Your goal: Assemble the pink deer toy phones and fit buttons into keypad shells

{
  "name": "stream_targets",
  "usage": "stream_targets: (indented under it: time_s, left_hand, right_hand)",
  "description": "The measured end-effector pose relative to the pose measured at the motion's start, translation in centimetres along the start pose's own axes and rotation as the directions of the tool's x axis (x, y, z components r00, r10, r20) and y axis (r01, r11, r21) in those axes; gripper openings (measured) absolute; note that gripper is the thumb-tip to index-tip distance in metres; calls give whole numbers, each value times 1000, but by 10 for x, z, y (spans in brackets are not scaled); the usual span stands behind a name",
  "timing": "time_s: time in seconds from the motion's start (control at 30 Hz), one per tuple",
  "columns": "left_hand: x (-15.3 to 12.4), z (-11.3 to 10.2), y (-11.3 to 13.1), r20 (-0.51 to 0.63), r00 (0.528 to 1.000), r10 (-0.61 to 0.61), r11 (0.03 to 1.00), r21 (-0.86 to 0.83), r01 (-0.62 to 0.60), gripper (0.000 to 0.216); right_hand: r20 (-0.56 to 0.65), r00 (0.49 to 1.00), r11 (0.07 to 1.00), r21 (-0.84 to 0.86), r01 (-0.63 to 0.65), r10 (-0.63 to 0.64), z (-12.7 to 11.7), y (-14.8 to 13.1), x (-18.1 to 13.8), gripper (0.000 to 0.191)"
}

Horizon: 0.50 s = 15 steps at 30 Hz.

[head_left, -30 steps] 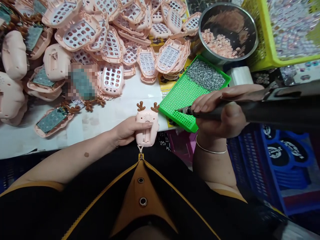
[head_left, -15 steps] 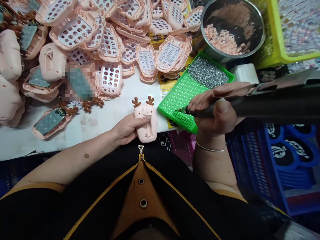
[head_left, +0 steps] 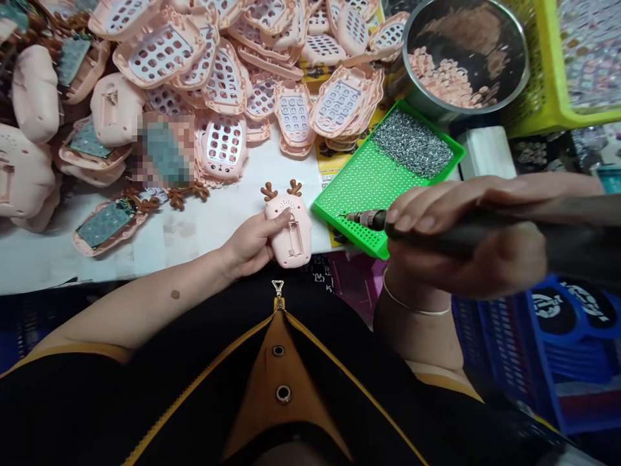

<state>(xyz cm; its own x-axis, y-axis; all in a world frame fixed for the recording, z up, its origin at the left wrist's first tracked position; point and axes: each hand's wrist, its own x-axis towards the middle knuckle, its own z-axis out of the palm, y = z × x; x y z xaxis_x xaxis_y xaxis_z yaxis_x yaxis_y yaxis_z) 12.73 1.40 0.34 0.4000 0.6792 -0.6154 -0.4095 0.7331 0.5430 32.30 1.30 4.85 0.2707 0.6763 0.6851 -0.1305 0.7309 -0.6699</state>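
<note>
My left hand [head_left: 255, 243] grips a pink toy phone [head_left: 290, 243] with brown antlers, its back and bare battery slot facing up, my thumb lying across it. My right hand [head_left: 460, 226] is wrapped round a dark electric screwdriver [head_left: 373, 219] held nearly level. The screwdriver's tip is over the lower left part of a green perforated tray [head_left: 334, 194]; whether a screw sits on the tip is too small to tell. Many small silver screws [head_left: 412, 142] are heaped at the tray's far end.
Pink keypad shells [head_left: 223, 149] are piled across the back of the white table. Shells with grey-green circuit boards [head_left: 107, 230] lie at the left. A steel bowl [head_left: 521, 71] of small pink parts and a yellow basket [head_left: 548, 97] stand back right; blue crates [head_left: 504, 349] are below.
The toy phone is slightly turned and my left thumb has shifted up its back. My right hand and the screwdriver's body have swung lower, while the tip stays over the tray.
</note>
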Motion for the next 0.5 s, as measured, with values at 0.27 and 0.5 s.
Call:
stream_targets:
  time_s: [0.27, 0.5]
  left_hand:
    - [-6, 7, -3, 58, 998, 5, 996, 93, -11, 30]
    - [-3, 7, -6, 101, 992, 73, 984, 157, -88, 36]
  right_hand:
    - [61, 998, 996, -87, -13, 19, 35, -25, -11, 16]
    - [117, 993, 997, 71, -34, 25, 53, -4, -7, 22]
